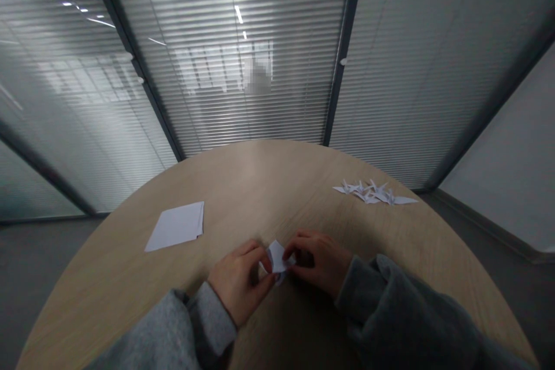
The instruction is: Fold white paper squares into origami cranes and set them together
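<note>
A small piece of folded white paper (278,256) is between my two hands, just above or on the table near its front. My left hand (240,277) pinches its left side between thumb and index finger. On the other side, my right hand (318,260) is closed with thumb and fingertips at the paper's right edge. The fingers cover parts of the paper, so its full folded shape is partly hidden. Grey sleeves cover both of my wrists.
A short stack of white paper sheets (176,225) lies on the left of the round wooden table (260,179). Several folded paper cranes (373,192) are gathered at the right near the far edge. Behind the table stand glass panels with blinds (269,110).
</note>
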Demonstrator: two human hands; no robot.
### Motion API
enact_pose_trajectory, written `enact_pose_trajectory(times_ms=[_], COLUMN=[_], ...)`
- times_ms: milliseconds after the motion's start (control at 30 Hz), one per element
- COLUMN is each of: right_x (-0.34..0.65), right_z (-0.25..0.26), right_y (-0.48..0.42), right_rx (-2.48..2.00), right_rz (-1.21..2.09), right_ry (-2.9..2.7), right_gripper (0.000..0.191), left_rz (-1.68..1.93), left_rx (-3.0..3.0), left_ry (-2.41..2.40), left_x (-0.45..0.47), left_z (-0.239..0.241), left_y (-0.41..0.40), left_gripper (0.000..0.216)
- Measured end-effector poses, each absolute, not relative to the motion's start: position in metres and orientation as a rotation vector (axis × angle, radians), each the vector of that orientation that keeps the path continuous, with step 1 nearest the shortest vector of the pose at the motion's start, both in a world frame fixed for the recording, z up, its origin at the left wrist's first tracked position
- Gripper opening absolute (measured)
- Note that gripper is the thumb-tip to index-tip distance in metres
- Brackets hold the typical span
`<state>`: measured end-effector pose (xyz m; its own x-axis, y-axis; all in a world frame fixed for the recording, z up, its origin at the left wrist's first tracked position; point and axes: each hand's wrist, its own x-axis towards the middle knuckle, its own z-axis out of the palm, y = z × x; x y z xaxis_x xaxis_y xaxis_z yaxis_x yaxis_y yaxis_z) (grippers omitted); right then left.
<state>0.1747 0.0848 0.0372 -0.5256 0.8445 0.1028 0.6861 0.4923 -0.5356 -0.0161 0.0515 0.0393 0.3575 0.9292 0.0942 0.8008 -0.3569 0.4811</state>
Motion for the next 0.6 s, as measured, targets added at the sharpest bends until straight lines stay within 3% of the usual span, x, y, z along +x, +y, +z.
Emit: enact_pose_trajectory(times_ms=[233,600], right_x=[0.1773,0.1779], right_z=[0.0371,0.0357], right_y=[0.09,0.0935], right_rx=[-1.336,-1.361], right_rz=[0.677,0.707], right_ry=[-2.359,-2.342], right_gripper=[0.005,0.005], left_rz=[0.51,0.535], left_rx=[2.246,2.211], left_ry=[1.525,1.526], left_x=[-0.0164,-0.0146], left_z=[0.0384,0.0355], left_y=[0.0554,0.0571], left_gripper=[0.014,0.015])
